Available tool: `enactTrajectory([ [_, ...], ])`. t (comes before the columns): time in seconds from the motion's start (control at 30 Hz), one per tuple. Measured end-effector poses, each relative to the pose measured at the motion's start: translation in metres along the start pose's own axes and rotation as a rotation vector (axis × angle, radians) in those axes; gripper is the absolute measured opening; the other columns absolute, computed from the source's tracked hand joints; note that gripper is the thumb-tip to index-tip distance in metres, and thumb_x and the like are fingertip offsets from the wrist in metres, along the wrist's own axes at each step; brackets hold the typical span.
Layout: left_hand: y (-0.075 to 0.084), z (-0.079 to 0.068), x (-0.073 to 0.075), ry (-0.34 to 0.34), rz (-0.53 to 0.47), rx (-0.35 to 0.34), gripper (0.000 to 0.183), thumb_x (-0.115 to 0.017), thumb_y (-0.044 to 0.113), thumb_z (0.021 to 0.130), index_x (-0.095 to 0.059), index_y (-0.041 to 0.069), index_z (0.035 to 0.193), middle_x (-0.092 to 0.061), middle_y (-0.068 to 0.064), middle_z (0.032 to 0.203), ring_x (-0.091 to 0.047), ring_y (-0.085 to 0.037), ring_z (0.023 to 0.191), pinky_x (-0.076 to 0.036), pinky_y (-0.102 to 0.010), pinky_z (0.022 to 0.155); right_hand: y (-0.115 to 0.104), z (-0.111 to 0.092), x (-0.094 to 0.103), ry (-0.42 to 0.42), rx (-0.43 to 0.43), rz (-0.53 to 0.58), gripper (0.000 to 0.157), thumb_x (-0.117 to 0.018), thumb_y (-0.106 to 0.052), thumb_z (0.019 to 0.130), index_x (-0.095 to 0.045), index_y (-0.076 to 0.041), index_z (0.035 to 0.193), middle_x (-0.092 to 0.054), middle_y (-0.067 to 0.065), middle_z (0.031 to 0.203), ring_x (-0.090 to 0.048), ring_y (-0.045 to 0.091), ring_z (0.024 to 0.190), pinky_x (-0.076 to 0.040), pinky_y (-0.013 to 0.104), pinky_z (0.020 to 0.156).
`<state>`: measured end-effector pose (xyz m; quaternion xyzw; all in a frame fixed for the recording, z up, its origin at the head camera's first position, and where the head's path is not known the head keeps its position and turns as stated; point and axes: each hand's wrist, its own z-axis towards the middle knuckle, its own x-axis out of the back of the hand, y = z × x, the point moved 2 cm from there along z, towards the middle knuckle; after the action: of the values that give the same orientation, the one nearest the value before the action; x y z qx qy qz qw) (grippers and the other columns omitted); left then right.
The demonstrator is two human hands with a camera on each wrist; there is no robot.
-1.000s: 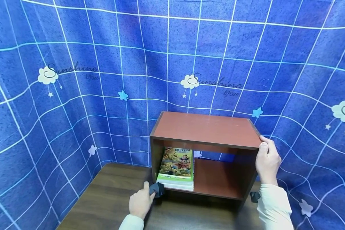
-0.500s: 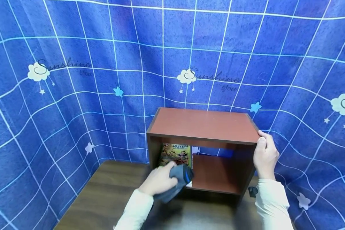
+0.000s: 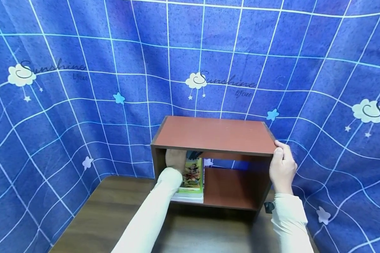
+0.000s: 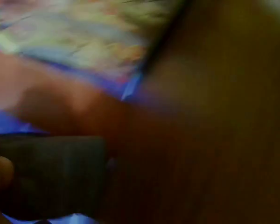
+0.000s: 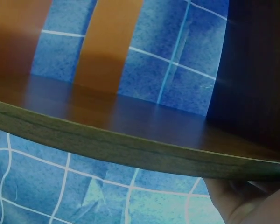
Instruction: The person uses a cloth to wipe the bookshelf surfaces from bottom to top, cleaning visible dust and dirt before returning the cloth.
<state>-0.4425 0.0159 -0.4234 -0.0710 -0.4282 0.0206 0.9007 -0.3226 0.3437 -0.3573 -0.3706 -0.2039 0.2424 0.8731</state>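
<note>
A small reddish-brown shelf with dark edges stands on the wooden table. My left hand reaches into its left side, beneath the top board, and holds a dark grey cloth. In the blurred left wrist view the cloth hangs from my fingers near the dark side panel. Below the hand lies a stack of books with a colourful cover, partly hidden by my forearm. My right hand grips the shelf's upper right edge, its thumb at the front; part of it shows in the right wrist view.
A blue curtain with white grid lines hangs behind and beside the shelf. The brown table extends left and in front. The shelf's right half shows its bare red bottom board. Something small and dark sits beside my right sleeve.
My left hand has carried the cloth from the table by the shelf's lower left corner, across the front of the books, up into the shelf. My right hand keeps its grip on the edge.
</note>
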Motion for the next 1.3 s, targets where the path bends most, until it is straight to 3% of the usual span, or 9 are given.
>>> enactTrajectory([
  [0.07, -0.004, -0.005, -0.014, -0.178, -0.085, 0.010, 0.060, -0.061, 0.012, 0.101, -0.039, 0.020, 0.157, -0.037, -0.014, 0.157, -0.029, -0.031, 0.147, -0.021, -0.047, 0.118, -0.001, 0.000, 0.000, -0.003, -0.005, -0.002, 0.041, -0.040, -0.028, 0.103, -0.072, -0.013, 0.124, -0.067, 0.006, 0.130, -0.060, 0.037, 0.117, -0.043, 0.054, 0.090],
  [0.17, -0.008, -0.014, -0.029, -0.428, -0.313, 0.012, 0.081, -0.069, 0.013, 0.096, -0.025, 0.024, 0.163, -0.017, -0.018, 0.165, -0.008, -0.036, 0.152, -0.014, -0.051, 0.119, -0.002, 0.000, 0.000, -0.021, -0.009, -0.006, 0.041, -0.040, -0.028, 0.103, -0.071, -0.013, 0.125, -0.066, 0.007, 0.131, -0.060, 0.037, 0.118, -0.043, 0.054, 0.091],
  [0.23, -0.009, -0.017, -0.035, -0.521, -0.430, 0.020, 0.083, -0.066, 0.010, 0.098, -0.018, 0.024, 0.164, -0.005, -0.019, 0.167, 0.006, -0.038, 0.152, -0.010, -0.055, 0.119, -0.002, 0.000, 0.001, -0.025, -0.006, -0.008, 0.041, -0.040, -0.028, 0.103, -0.071, -0.013, 0.126, -0.066, 0.008, 0.132, -0.060, 0.037, 0.119, -0.043, 0.055, 0.092],
  [0.3, -0.006, -0.016, -0.037, -0.563, -0.518, 0.018, 0.087, -0.067, 0.007, 0.097, -0.015, 0.023, 0.164, 0.002, -0.018, 0.167, 0.014, -0.037, 0.151, -0.008, -0.056, 0.119, 0.000, 0.001, 0.004, -0.019, -0.007, -0.011, 0.042, -0.039, -0.028, 0.103, -0.070, -0.012, 0.126, -0.066, 0.008, 0.132, -0.059, 0.038, 0.119, -0.043, 0.055, 0.092],
  [0.4, -0.004, -0.013, -0.036, -0.566, -0.555, -0.008, 0.087, -0.066, 0.005, 0.096, -0.016, 0.024, 0.164, 0.003, -0.017, 0.167, 0.016, -0.036, 0.150, -0.009, -0.056, 0.119, 0.001, 0.000, 0.005, -0.008, -0.014, -0.008, 0.041, -0.039, -0.028, 0.104, -0.070, -0.011, 0.126, -0.066, 0.009, 0.132, -0.059, 0.038, 0.119, -0.043, 0.055, 0.093],
  [0.57, 0.013, -0.011, -0.031, -0.544, -0.478, -0.093, 0.083, -0.066, 0.010, 0.096, -0.020, 0.026, 0.163, -0.009, -0.017, 0.167, 0.006, -0.036, 0.152, -0.012, -0.053, 0.119, 0.001, -0.001, 0.006, -0.012, -0.027, -0.009, 0.041, -0.040, -0.029, 0.104, -0.070, -0.013, 0.126, -0.065, 0.009, 0.133, -0.058, 0.038, 0.120, -0.043, 0.055, 0.093],
  [0.87, 0.063, -0.012, -0.018, -0.465, -0.336, -0.149, 0.075, -0.065, 0.015, 0.096, -0.031, 0.030, 0.161, -0.019, -0.017, 0.165, -0.009, -0.038, 0.152, -0.016, -0.049, 0.120, -0.002, -0.005, 0.004, -0.014, -0.028, 0.000, 0.039, -0.041, -0.029, 0.104, -0.070, -0.015, 0.126, -0.065, 0.008, 0.133, -0.059, 0.038, 0.119, -0.043, 0.055, 0.091],
  [1.2, 0.116, -0.011, -0.007, -0.504, -0.327, -0.224, 0.075, -0.058, 0.015, 0.102, -0.018, 0.034, 0.163, -0.013, -0.013, 0.167, -0.008, -0.033, 0.153, -0.017, -0.046, 0.120, -0.002, -0.007, 0.003, -0.024, -0.028, 0.008, 0.039, -0.041, -0.027, 0.104, -0.070, -0.014, 0.127, -0.065, 0.009, 0.134, -0.059, 0.038, 0.120, -0.043, 0.055, 0.092],
  [1.3, 0.132, -0.008, -0.007, -0.477, -0.354, -0.248, 0.076, -0.058, 0.013, 0.101, -0.019, 0.034, 0.163, -0.013, -0.014, 0.167, -0.010, -0.033, 0.153, -0.016, -0.047, 0.120, -0.002, -0.004, 0.001, -0.024, -0.024, 0.013, 0.038, -0.042, -0.028, 0.104, -0.070, -0.015, 0.127, -0.065, 0.008, 0.133, -0.059, 0.036, 0.119, -0.044, 0.053, 0.093],
])
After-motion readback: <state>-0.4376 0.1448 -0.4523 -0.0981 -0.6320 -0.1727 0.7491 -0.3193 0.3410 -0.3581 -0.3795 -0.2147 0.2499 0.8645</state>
